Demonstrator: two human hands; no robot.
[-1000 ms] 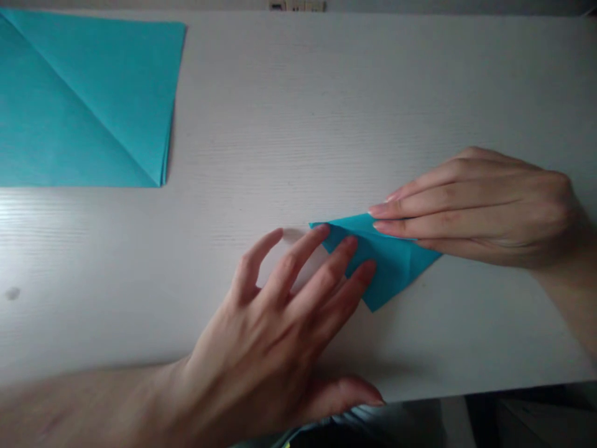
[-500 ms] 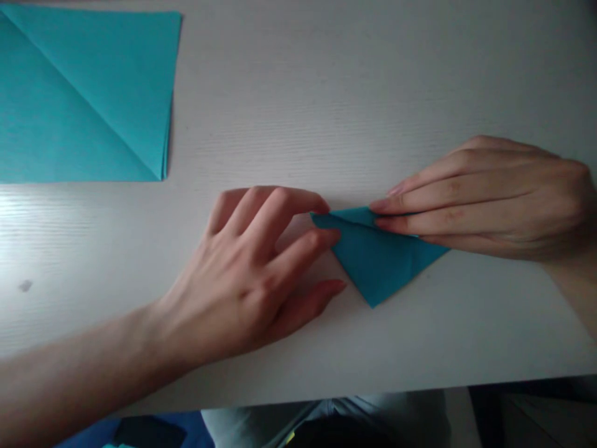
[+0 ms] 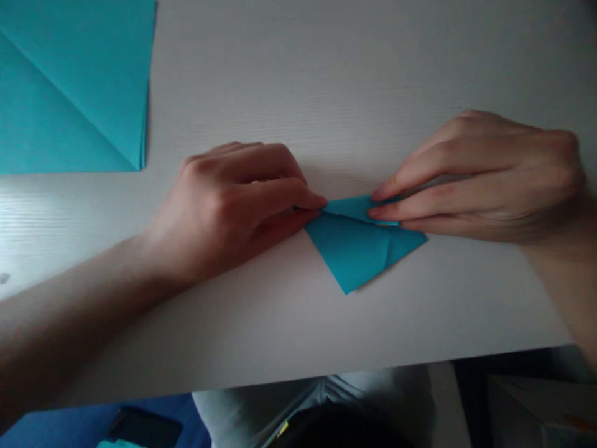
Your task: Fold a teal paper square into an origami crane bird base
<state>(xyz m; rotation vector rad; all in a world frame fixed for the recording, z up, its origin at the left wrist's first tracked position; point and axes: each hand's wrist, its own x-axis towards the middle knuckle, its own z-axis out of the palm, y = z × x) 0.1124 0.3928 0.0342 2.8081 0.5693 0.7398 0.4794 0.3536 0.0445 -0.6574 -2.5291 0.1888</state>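
Observation:
A small piece of folded blue paper (image 3: 349, 249) lies on the table, one corner pointing toward me and a narrow flap turned along its far edge. My left hand (image 3: 237, 205) pinches its left corner between thumb and forefinger. From the right, my right hand (image 3: 480, 180) rests its fingertips on the flap and presses it down; the thumb is mostly hidden behind the fingers. A crease shows in the right half of the paper.
A stack of larger turquoise paper sheets (image 3: 79, 87), creased diagonally, lies at the far left of the pale table (image 3: 280, 336). Below the near edge are my legs (image 3: 261, 404), a dark phone-like object (image 3: 145, 426) on blue fabric, and a box (image 3: 541, 404) at lower right.
My left hand has closed from spread fingers into a pinch on the paper's left corner. My right hand's fingers have shifted slightly on the flap. The whole view has shifted a little.

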